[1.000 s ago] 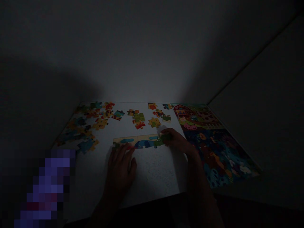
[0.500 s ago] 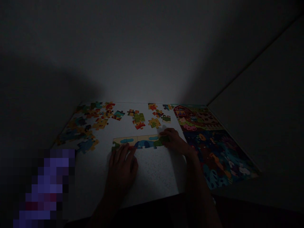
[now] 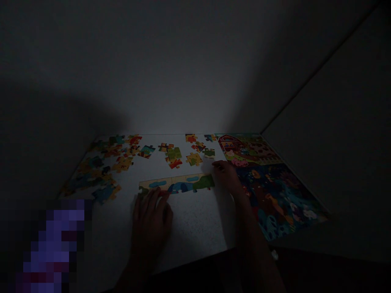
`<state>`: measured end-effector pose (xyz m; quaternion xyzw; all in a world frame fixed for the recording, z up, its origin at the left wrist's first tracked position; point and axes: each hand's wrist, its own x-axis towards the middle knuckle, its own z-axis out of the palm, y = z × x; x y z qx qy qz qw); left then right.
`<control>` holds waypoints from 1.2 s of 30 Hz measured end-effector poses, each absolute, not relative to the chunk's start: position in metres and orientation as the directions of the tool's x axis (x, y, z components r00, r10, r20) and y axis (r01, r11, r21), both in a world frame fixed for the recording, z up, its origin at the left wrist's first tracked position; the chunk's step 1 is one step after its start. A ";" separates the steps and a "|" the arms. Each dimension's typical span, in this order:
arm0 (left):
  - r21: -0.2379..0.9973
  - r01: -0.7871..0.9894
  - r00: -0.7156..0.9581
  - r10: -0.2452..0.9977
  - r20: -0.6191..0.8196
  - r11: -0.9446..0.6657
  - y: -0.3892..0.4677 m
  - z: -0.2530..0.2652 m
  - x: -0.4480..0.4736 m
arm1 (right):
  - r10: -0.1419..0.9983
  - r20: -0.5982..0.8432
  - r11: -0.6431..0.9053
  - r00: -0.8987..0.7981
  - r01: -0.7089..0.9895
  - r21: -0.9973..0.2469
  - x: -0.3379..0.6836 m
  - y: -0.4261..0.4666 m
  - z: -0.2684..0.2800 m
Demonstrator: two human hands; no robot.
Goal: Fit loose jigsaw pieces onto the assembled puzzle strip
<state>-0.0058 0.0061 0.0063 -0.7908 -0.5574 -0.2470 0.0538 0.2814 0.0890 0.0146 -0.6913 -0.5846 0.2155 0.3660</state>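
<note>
A joined strip of jigsaw puzzle pieces, showing a blue animal, green bushes and blue clouds, lies on the white table. My left hand rests flat with fingers stretched over the strip's left part. Just off the strip's right end is my right hand, its fingers reaching forward with nothing visible in them. Beyond its fingertips lies a loose green and cream puzzle piece, apart from the hand. A yellow puzzle piece sits to the left of that one. The light is very dim.
Many loose puzzle pieces are heaped at the table's left, with several more along the back. On the right lie a farm picture and a dark animal picture. A wall rises behind. A pixelated patch hides the lower left.
My right hand has let go of the strip's right end and moved slightly to the right, uncovering the green bush there. My left hand stays on the strip. The view has shifted slightly.
</note>
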 end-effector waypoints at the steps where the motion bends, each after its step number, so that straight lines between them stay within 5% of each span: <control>1: 0.198 0.909 0.251 0.861 0.442 -0.366 0.006 0.006 -0.007 | 0.958 0.138 -0.065 0.251 0.662 -0.747 0.283 0.091 0.014; 10: 0.219 0.869 0.335 0.854 0.398 -0.443 0.010 0.002 -0.043 | 0.946 0.192 -0.070 0.260 0.746 -0.662 0.282 0.097 -0.003; 16: 0.159 0.942 0.209 0.885 0.416 -0.297 0.003 -0.004 -0.061 | 0.912 0.248 -0.109 0.326 0.776 -0.622 0.280 0.116 -0.004; 24: 0.147 0.945 0.203 0.876 0.438 -0.292 0.005 -0.007 -0.060 | 0.946 0.242 -0.098 0.215 0.902 -0.420 0.279 0.145 -0.001; 36: 0.164 0.953 0.177 0.910 0.375 -0.254 0.003 -0.006 -0.060 | 0.955 0.241 -0.037 0.173 0.875 -0.483 0.286 0.146 -0.005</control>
